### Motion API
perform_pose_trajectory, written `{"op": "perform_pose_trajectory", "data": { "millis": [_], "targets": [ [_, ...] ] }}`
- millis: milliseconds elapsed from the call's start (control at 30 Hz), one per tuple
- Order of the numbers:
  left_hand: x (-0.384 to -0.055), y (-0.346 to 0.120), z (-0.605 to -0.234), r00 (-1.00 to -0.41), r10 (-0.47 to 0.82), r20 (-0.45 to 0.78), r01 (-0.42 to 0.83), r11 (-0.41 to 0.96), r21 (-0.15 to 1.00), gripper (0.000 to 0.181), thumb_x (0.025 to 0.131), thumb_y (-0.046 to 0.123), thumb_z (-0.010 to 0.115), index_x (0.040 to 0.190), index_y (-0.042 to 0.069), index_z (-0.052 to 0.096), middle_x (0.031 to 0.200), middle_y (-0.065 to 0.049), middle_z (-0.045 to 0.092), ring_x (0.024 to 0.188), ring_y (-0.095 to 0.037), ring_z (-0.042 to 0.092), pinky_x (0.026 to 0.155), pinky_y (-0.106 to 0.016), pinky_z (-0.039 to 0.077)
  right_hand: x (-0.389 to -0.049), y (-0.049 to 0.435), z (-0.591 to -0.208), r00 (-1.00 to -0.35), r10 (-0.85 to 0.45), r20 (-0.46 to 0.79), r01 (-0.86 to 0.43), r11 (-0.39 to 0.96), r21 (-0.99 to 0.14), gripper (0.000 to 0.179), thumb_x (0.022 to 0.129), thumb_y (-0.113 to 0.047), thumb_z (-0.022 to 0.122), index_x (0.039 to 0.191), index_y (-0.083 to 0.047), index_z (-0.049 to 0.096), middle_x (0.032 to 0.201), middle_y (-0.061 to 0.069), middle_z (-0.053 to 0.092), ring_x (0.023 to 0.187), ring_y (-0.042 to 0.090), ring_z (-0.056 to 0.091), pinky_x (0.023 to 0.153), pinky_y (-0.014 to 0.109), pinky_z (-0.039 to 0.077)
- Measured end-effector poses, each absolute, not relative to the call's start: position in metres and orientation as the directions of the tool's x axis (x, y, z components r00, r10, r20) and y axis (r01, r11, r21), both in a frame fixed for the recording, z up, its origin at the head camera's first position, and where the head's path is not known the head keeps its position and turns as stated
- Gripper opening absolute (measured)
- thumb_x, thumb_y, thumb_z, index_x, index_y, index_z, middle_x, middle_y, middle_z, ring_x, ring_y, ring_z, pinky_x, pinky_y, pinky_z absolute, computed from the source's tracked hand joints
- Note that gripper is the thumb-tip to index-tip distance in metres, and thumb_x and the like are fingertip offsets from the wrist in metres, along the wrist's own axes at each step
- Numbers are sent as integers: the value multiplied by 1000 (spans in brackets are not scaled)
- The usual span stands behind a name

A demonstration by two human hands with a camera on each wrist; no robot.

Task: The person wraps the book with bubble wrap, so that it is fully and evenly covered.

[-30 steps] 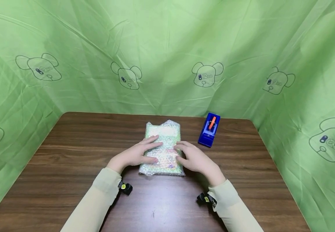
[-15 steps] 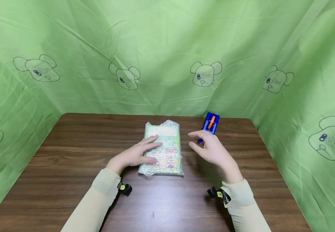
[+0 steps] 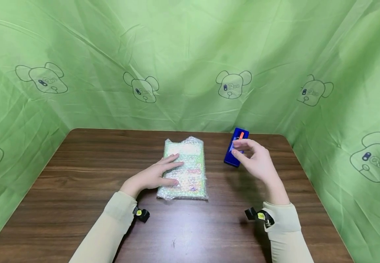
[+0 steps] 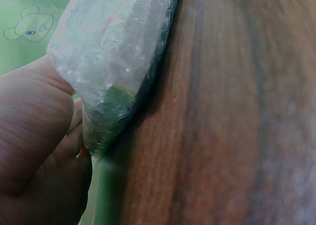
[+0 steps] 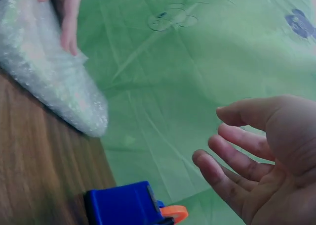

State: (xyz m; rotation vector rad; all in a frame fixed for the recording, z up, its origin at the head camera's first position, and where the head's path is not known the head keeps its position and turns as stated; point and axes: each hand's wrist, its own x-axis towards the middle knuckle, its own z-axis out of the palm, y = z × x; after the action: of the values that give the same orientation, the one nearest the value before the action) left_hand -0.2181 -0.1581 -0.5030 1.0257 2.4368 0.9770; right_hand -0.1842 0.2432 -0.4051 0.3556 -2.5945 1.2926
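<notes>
A flat rectangular package in bubble wrap (image 3: 191,160) lies on the table, with green and pink showing through the wrap. My left hand (image 3: 150,176) rests on its left side with the fingers spread over the top. In the left wrist view the near corner of the wrap (image 4: 123,62) sits beside that hand. To the right lies a blue tape dispenser (image 3: 232,159) with an orange wheel. My right hand (image 3: 259,160) hovers over it, fingers loosely bent and holding nothing. A gap separates the hand from the dispenser (image 5: 123,205) in the right wrist view.
The brown wood-grain table (image 3: 87,164) is enclosed at the back and sides by green cloth (image 3: 186,73) printed with mouse-like heads. A black wrist camera (image 3: 141,214) sits at the left cuff and another wrist camera (image 3: 259,215) at the right.
My right hand has left the right edge of the bubble-wrapped package and moved right and away to above the tape dispenser. My left hand has stayed on the package.
</notes>
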Motion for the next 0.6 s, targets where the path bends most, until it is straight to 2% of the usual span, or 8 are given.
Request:
{"op": "perform_pose_trajectory", "data": {
  "millis": [133,267,433,600],
  "targets": [
    [-218,-158,-503,-692,722,-28,503,508,699,76,104,50,75,170,29,43,184,1,13,169,-32,5,131,-66,19,-185,253,-404,-949,-62,308,-288,566,-772,29,103,-14,77,130,-3,74,119,18,78,103,9,72,85,15,57],
    [-217,-158,-503,-692,722,-28,500,506,703,76,103,49,75,170,28,44,184,0,14,169,-32,5,131,-66,18,-188,259,-409,-960,3,279,-229,564,-794,31,104,-18,77,131,-3,74,118,16,78,98,2,69,83,14,56],
    [-217,-158,-502,-693,721,-31,495,506,706,76,103,49,75,170,29,44,184,1,13,169,-31,5,131,-66,18,-197,263,-425,-974,107,199,-118,508,-853,39,105,-23,76,135,1,71,120,21,75,92,8,72,78,19,61],
    [-217,-157,-503,-694,719,-34,493,509,705,76,103,49,75,170,29,44,184,1,13,169,-32,4,131,-66,17,-205,266,-446,-968,185,168,-35,567,-823,37,105,-26,74,134,-3,74,120,18,78,95,13,70,79,17,54]
  ]
}}
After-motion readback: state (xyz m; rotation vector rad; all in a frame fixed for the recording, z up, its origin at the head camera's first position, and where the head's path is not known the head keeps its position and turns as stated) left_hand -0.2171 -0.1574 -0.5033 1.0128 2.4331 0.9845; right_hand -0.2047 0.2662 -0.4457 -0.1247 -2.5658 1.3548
